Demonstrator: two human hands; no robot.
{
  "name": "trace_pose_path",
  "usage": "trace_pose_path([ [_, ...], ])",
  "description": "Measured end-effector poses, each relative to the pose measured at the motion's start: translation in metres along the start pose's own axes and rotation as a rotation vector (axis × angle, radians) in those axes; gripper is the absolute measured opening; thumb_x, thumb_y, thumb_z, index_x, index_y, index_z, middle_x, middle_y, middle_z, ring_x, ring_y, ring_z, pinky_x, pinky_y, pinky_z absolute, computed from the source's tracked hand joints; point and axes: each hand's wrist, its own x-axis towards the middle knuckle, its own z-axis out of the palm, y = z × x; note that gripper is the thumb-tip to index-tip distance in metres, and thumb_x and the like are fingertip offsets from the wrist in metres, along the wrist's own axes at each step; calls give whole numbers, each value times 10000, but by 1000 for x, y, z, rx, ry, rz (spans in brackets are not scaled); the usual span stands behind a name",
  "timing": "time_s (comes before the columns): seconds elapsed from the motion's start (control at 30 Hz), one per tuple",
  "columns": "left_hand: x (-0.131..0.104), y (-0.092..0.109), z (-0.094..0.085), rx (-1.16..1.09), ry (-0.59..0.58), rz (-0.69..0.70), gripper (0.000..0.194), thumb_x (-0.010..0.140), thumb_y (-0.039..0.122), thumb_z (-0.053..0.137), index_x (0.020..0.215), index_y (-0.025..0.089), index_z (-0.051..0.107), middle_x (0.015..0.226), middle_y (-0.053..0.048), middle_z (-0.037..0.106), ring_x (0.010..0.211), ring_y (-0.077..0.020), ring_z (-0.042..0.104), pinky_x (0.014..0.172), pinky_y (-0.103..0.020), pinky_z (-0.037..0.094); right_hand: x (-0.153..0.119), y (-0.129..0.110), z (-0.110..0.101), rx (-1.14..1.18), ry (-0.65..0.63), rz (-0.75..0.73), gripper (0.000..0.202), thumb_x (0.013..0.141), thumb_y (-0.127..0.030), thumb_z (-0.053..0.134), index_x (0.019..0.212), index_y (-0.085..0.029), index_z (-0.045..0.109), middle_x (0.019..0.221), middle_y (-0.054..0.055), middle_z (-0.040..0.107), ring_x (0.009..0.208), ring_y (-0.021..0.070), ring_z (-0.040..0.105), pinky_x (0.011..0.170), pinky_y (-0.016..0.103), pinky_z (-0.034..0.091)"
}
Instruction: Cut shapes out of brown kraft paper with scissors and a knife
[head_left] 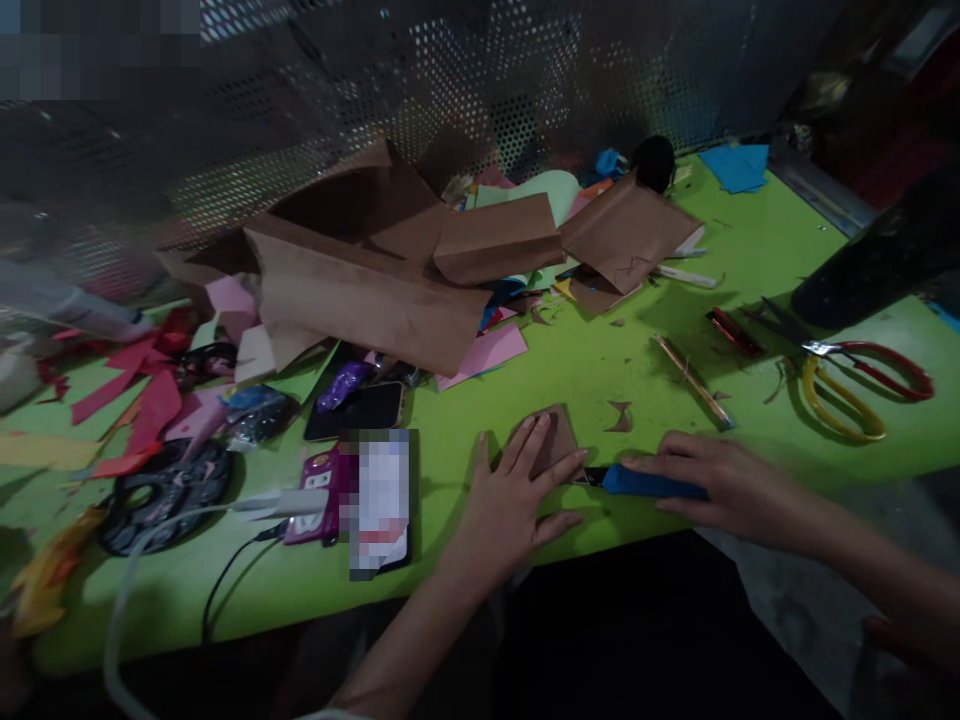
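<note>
A small piece of brown paper lies on the green table near its front edge. My left hand rests flat on it with the fingers spread, covering part of it. My right hand is closed around the blue handle of a utility knife. The knife points left, and its tip is at the paper's right side, close to my left fingertips. Just beyond the knife lies a small brown paper scrap.
Big folded brown paper sheets fill the back. Scissors, a pencil-like stick and a dark cylinder are at right. At left are a phone, a purple power strip, cables and red paper strips.
</note>
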Motion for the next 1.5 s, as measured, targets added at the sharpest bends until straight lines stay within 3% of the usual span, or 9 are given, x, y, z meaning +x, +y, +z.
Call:
trace_pose_path([
  [0.77,-1,3,-1,-47,21,6,648,949,658,394,1545,438,263,1672,-111,129,1500,-364,218,1096,-747,191,-2,-21,26,-75,34,46,500,951,-251,580,1441,-314,507,1086,65,622,872,193,652,758,321,527],
  [0.87,0,-2,-5,-59,20,22,596,984,629,319,1543,423,280,1669,-90,158,1496,-337,244,1110,-698,221,0,-23,30,-95,41,41,498,952,-259,576,1440,-322,503,1079,60,620,880,197,651,753,321,522],
  [1.07,10,-29,-14,-83,-30,82,475,1050,398,319,1524,380,350,1608,23,346,1385,-217,441,1030,-438,380,-3,-26,32,-223,112,65,488,952,-284,565,1433,-352,512,1069,55,612,784,187,637,684,315,500],
  [1.23,13,-41,-3,-9,-2,140,467,1042,381,357,1507,422,371,1624,49,300,1353,-226,461,985,-408,363,-7,-31,37,-339,188,59,442,971,-287,526,1410,-335,550,1013,59,622,691,171,605,612,293,459],
  [1.5,11,-40,3,64,29,149,476,1048,389,323,1523,424,336,1633,59,280,1367,-219,439,990,-408,364,-7,-34,48,-266,192,36,448,977,-286,486,1421,-299,549,1051,77,633,689,181,623,622,308,484],
])
